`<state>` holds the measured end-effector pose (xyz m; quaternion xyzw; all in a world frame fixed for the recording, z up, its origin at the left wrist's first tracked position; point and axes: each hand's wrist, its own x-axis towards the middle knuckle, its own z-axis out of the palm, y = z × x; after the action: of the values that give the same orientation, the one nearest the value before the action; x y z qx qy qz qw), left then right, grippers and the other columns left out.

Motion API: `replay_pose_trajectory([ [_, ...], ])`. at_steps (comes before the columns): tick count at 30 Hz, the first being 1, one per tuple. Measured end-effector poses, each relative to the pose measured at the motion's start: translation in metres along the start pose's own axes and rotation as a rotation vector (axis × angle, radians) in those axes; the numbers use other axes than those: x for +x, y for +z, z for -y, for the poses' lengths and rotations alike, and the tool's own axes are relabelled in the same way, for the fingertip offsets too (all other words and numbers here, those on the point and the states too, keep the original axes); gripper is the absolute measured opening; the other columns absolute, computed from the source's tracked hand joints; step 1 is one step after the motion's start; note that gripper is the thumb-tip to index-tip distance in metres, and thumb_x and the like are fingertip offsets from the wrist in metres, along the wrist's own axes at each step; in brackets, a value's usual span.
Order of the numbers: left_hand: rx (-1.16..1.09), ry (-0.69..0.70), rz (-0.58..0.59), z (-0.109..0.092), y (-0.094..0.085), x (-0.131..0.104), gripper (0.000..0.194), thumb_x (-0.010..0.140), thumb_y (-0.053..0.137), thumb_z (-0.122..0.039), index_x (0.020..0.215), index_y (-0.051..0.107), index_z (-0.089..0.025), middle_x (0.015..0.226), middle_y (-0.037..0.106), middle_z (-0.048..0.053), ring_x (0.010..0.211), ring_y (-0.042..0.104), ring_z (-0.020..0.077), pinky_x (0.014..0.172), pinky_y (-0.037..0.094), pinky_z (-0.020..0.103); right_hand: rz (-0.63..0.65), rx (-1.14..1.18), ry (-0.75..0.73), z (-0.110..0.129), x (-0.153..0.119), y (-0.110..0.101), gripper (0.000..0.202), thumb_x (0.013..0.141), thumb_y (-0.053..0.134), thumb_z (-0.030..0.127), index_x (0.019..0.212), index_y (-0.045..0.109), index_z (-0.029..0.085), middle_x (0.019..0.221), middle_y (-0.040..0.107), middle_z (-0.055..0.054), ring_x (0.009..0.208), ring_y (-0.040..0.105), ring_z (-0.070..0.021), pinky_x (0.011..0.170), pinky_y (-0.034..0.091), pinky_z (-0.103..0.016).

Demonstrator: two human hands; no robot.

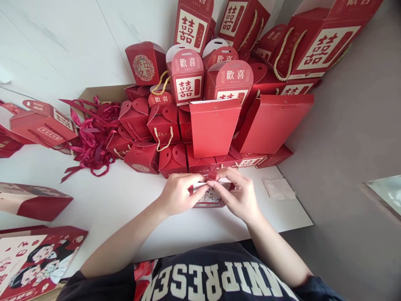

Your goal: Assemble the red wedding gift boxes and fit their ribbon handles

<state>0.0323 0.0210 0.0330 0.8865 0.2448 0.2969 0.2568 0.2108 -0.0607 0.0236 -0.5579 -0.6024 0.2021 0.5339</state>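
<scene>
A small red and white box (210,199) with printed figures stands on the white table near its front edge. Both hands meet at its top, around a short dark red ribbon (213,175). My left hand (181,193) is closed at the box's upper left, thumb and fingers pinched together by the ribbon. On the other side my right hand (236,193) pinches at the ribbon, its thumb tip touching the left thumb. The fingers hide most of the box top and part of the ribbon.
Stacked red gift boxes (169,161) rise right behind the hands, with two large plain red boxes (214,129) leaning forward. Tangled ribbons (97,142) lie at the left. More printed boxes (37,259) fill the lower left. A folded tissue (278,189) lies right, beside a grey wall (351,138).
</scene>
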Motion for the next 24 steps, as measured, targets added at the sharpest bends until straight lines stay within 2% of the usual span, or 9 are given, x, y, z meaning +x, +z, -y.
replay_pose_trajectory([
  [4,0.003,0.060,0.004,0.000,0.002,0.000,0.012,0.093,0.061,-0.027,0.088,0.068,-0.018,0.070,0.070,-0.001,0.057,0.058,0.0091,0.057,0.042,0.021,-0.009,0.101,0.146,-0.003,-0.003,0.000,0.017,0.090,0.070,0.038,0.085,0.070,0.022,0.088,0.073,-0.004,0.079,0.067,-0.0195,0.069,0.050,-0.030],
  [11,0.115,0.139,-0.017,-0.005,0.004,0.000,0.018,0.095,0.055,-0.025,0.080,0.062,-0.018,0.065,0.066,-0.001,0.053,0.056,0.0101,0.054,0.038,0.024,-0.010,0.135,0.146,-0.002,-0.003,-0.001,0.017,0.088,0.072,0.038,0.084,0.071,0.021,0.085,0.073,-0.004,0.079,0.066,-0.0195,0.071,0.051,-0.031],
  [15,0.154,0.224,-0.060,-0.003,0.006,0.002,0.015,0.094,0.055,-0.021,0.081,0.063,-0.018,0.066,0.068,-0.001,0.054,0.059,0.0112,0.054,0.039,0.025,0.092,0.187,0.137,-0.007,-0.003,-0.012,0.018,0.091,0.069,0.039,0.093,0.073,0.022,0.093,0.074,-0.006,0.085,0.068,-0.0209,0.072,0.054,-0.032],
  [18,0.154,0.253,-0.087,-0.001,0.007,0.003,0.013,0.093,0.056,-0.021,0.083,0.063,-0.018,0.065,0.068,-0.001,0.053,0.059,0.0115,0.053,0.039,0.025,0.180,0.206,0.121,-0.013,-0.005,-0.020,0.026,0.082,0.078,0.038,0.103,0.072,0.024,0.099,0.074,-0.006,0.087,0.069,-0.0219,0.069,0.055,-0.031],
  [20,0.150,0.259,-0.087,0.000,0.009,0.003,0.014,0.093,0.055,-0.020,0.081,0.062,-0.018,0.066,0.068,-0.001,0.053,0.059,0.0113,0.053,0.039,0.025,0.183,0.192,0.125,-0.015,-0.007,-0.022,0.029,0.079,0.081,0.036,0.103,0.072,0.024,0.099,0.073,-0.006,0.086,0.068,-0.0215,0.065,0.054,-0.029],
  [24,0.143,0.267,-0.082,0.001,0.009,0.004,0.016,0.094,0.055,-0.020,0.080,0.061,-0.018,0.064,0.066,-0.001,0.052,0.058,0.0114,0.053,0.038,0.025,0.173,0.187,0.133,-0.017,-0.008,-0.020,0.021,0.084,0.078,0.031,0.102,0.071,0.024,0.095,0.073,-0.005,0.078,0.067,-0.0175,0.060,0.051,-0.027],
])
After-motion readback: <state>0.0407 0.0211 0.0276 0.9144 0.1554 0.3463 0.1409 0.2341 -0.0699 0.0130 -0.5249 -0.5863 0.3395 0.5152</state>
